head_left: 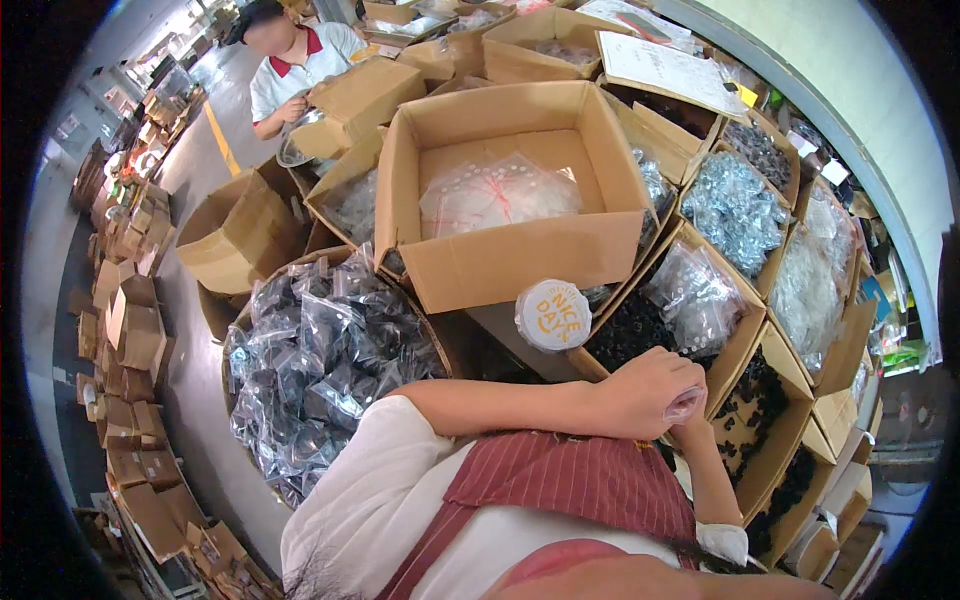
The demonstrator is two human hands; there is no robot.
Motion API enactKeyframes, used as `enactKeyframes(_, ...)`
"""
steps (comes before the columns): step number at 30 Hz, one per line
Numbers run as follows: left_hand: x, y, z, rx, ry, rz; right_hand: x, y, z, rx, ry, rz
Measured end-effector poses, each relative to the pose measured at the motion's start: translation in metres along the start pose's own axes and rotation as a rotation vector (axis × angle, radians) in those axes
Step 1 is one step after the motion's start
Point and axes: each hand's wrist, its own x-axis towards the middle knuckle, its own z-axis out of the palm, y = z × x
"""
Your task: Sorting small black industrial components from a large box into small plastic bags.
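Observation:
My left hand (640, 388) is closed, its fingers curled around a small clear plastic bag (684, 404). Right up against it is my right hand (692, 436), mostly covered by the left one, so its fingers cannot be made out. Both hands hover at the near edge of a carton of small black parts (622, 335). On those parts lies a heap of clear bags (692, 292) with small pale pieces inside. A round white disc (553, 315) with gold lettering rests left of that carton, below the large open carton.
The large open carton (520, 262) holds flat clear bags with red strands. Bagged dark parts (330, 345) fill a box at left. More cartons hold bluish bags (733, 212) and black pieces (760, 400) at right. A person (300, 65) works at far left, beside the aisle floor (215, 380).

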Motion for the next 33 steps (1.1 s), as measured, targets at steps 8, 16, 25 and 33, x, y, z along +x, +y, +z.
enactKeyframes(8, -0.007, -0.002, 0.023, -0.111, 0.009, -0.129, 0.014, 0.03, -0.021, 0.285, -0.081, 0.303)
enactKeyframes(16, -0.018, -0.013, 0.018, -0.224, 0.02, -0.275, 0.006, -0.016, -0.034, 1.615, 0.017, 0.747)
enactKeyframes(25, -0.016, -0.011, 0.01, -0.429, -0.221, -0.567, 0.025, -0.038, -0.04, 1.891, 0.162, 0.587)
enactKeyframes(33, -0.023, -0.019, 0.019, -0.525, -0.249, -0.685, 0.019, -0.046, -0.05, 1.847, 0.181, 0.508)
